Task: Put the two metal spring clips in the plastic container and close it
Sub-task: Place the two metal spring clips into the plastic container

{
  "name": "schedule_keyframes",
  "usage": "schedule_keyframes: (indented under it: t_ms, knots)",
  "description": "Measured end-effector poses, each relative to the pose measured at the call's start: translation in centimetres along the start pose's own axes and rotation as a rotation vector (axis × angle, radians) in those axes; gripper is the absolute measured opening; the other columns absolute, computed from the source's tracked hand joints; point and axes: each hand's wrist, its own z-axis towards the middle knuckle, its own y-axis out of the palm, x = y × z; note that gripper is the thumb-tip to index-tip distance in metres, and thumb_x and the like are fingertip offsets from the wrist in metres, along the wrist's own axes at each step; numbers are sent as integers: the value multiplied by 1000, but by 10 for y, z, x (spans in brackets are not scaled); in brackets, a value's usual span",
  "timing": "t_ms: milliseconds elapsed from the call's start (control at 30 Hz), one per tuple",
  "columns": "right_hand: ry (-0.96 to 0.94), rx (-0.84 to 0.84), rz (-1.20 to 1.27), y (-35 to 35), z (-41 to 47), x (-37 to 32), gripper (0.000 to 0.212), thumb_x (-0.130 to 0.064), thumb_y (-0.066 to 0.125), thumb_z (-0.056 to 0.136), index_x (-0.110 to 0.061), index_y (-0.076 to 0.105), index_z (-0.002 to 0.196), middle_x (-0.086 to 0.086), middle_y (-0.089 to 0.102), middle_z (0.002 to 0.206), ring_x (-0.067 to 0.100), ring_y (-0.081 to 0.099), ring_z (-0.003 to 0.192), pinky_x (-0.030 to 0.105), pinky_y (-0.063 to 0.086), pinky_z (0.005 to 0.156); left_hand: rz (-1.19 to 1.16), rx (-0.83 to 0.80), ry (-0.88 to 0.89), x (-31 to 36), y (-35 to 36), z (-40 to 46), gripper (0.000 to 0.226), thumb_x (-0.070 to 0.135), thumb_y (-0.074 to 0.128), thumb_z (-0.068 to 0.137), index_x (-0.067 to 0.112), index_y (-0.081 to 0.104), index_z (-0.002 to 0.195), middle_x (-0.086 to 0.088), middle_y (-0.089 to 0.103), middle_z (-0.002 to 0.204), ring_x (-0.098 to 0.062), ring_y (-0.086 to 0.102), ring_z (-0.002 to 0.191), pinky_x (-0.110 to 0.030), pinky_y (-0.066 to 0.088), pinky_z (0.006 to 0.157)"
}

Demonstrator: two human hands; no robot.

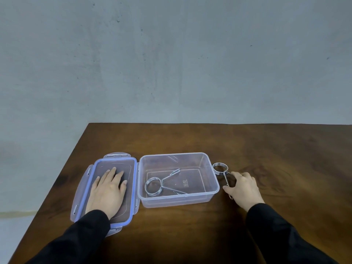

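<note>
Behind a dark wooden table [190, 235] a plain grey wall is seen, and on the table the clear plastic container [213, 180] stands open, with its blue-sealed lid [82, 187] laid flat on the table just to its left. One metal spring clip [153, 186] is already lying on the container floor, its two handles splayed towards the right. The second spring clip [220, 168] is found outside, on the table just beside the container's right wall, coil away from the person and handles towards them. The right hand [242, 188] is curled over those handles, with fingertips at the wire; whether a firm pinch has been made cannot be told. The left hand [107, 190] is pressed flat and open on the lid, nothing being grasped. The clip is judged stiff, smooth and fairly heavy for its bulk, so slipping is likely if only one thin handle is pinched; both handles are best taken together near the coil. The container is judged light and easily pushed along the wood, so the clip should be lowered in, not dropped.
</note>
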Motion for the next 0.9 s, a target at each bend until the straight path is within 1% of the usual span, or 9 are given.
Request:
schedule_keyframes:
  t_ms: [167,300,367,467,567,633,733,800,900]
  knots:
    - [20,-31,8,-3,12,-1,68,-41,75,84,-21,51,145,11,53,137,30,46,125,48,47,103,-8,-1,-2,0,-1,0,53,46,27,100,25,42,146,-1,42,155,-23,36,143,-43,20,120]
    - [44,-41,9,-17,25,-5,65,-37,76,85,-20,53,143,13,52,137,32,50,120,51,50,101,-16,-5,-4,0,0,-1,52,46,27,101,27,41,147,0,40,156,-21,34,144,-42,18,120]
    - [36,-29,22,-29,30,-9,65,-37,76,84,-18,54,142,14,53,135,32,54,115,52,52,98,-26,0,-3,0,-1,-1,51,45,27,102,27,41,147,0,40,156,-20,34,144,-42,17,121]
    - [-32,33,20,-53,32,-18,67,-37,75,83,-16,54,143,15,53,135,34,54,116,53,49,100,-43,-1,-3,-1,-2,-1,50,45,27,102,27,40,147,1,40,156,-20,33,145,-42,16,121]
    - [-170,83,65,-79,32,-39,68,-39,75,83,-18,54,144,11,50,138,32,55,117,47,49,99,-48,12,-3,0,-2,0,50,45,28,102,27,41,147,0,40,156,-20,32,145,-43,17,122]
    - [-326,84,92,-93,26,-60,65,-37,78,83,-19,55,142,6,52,136,25,55,118,37,47,95,-52,18,-3,0,-2,-1,50,44,27,102,26,42,147,0,39,157,-19,31,145,-43,16,122]
    - [-614,-31,63,-100,11,-95,65,-36,81,82,-24,57,140,-5,52,127,12,54,110,23,40,90,-59,22,-6,1,-2,-1,50,44,27,103,27,40,148,1,37,158,-18,29,146,-42,15,122]
    - [-756,-159,-10,-93,2,-115,65,-40,80,82,-28,55,141,-11,48,123,11,55,105,24,44,88,-62,24,-6,0,-3,-2,50,44,26,103,27,39,148,1,37,158,-18,30,146,-42,15,122]
    - [-888,-271,-82,-65,-5,-135,64,-48,75,82,-32,54,141,-16,45,119,15,54,103,32,46,94,-60,26,-2,0,-3,-2,51,45,26,103,26,38,148,0,37,158,-18,29,146,-41,14,122]
